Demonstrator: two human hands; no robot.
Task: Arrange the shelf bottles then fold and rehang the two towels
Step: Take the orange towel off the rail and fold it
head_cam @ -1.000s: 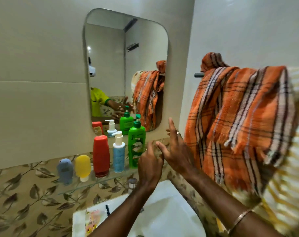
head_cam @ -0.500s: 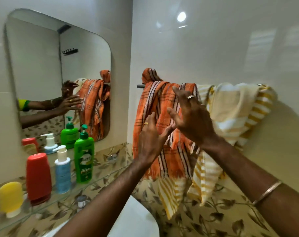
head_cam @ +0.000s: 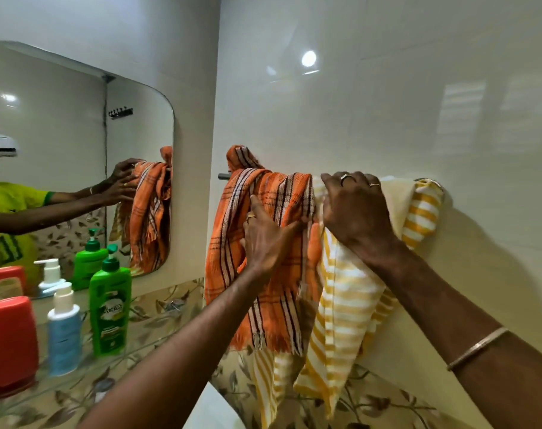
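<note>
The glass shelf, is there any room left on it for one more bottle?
Yes. The glass shelf is bare right of the green bottle, toward the orange towel. Left of it, the blue bottle and red bottle stand close together.

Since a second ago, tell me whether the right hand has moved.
Yes. The right hand went from near the green bottle up onto the towels at the rail.

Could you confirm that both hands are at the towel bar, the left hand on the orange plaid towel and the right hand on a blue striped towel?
Not quite: in the head view, the towel under the right hand is the yellow striped towel, not blue. The rest holds: the left hand is on the orange plaid towel, both at the towel bar.
</note>
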